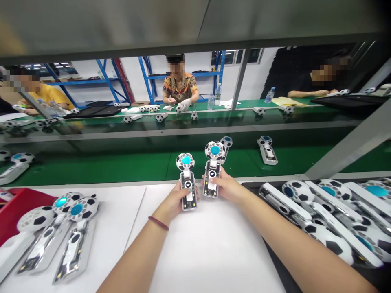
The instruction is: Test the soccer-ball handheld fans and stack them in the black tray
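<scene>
Worktop (220,248): left hand (174,200) one fan (187,184), right hand (228,185) one.

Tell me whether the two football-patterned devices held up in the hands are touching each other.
Apart: the head view plainly shows green surface in the gap between left device and right device at their upper ends.

Factory assembly workshop. A long green belt (146,165) crosses the room, bearing scattered ball-patterned devices (270,156); many more of the same pattern fill a black tray (253,188) beside a white worktop (232,248). Beyond, people (181,86) sit along a green bench (250,104), with blue racks (148,83) behind them.
</scene>
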### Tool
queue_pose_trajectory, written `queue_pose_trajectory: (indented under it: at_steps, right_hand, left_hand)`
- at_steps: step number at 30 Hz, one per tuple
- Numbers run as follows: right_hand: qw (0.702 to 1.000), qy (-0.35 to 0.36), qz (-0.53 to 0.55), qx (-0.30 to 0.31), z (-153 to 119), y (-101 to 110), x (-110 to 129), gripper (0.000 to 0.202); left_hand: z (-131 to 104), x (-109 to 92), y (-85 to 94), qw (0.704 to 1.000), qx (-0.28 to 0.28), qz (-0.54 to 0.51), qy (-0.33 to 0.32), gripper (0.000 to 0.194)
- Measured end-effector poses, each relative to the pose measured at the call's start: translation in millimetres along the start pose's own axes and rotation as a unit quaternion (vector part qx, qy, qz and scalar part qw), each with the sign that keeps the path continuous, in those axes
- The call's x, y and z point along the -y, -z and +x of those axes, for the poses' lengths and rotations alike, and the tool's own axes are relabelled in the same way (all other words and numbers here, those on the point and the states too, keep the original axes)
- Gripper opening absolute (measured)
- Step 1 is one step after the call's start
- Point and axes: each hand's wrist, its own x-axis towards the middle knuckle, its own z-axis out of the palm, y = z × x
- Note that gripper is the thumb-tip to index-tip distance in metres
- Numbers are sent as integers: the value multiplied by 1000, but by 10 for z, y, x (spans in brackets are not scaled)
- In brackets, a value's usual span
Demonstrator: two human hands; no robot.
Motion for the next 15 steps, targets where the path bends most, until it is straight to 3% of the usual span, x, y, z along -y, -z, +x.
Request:
queue_pose_trajectory:
  at_steps: [4, 15]
  right_hand:
    - [999, -13, -32, -3, 6, -19, 0, 65]
    - [999, -13, -35, -27, 2, -33, 29, 61]
  left_hand:
    - [-2, 11, -27, 999, -10, 42, 7, 44]
    - [13, 34, -35, 998, -48, 45, -2, 46]
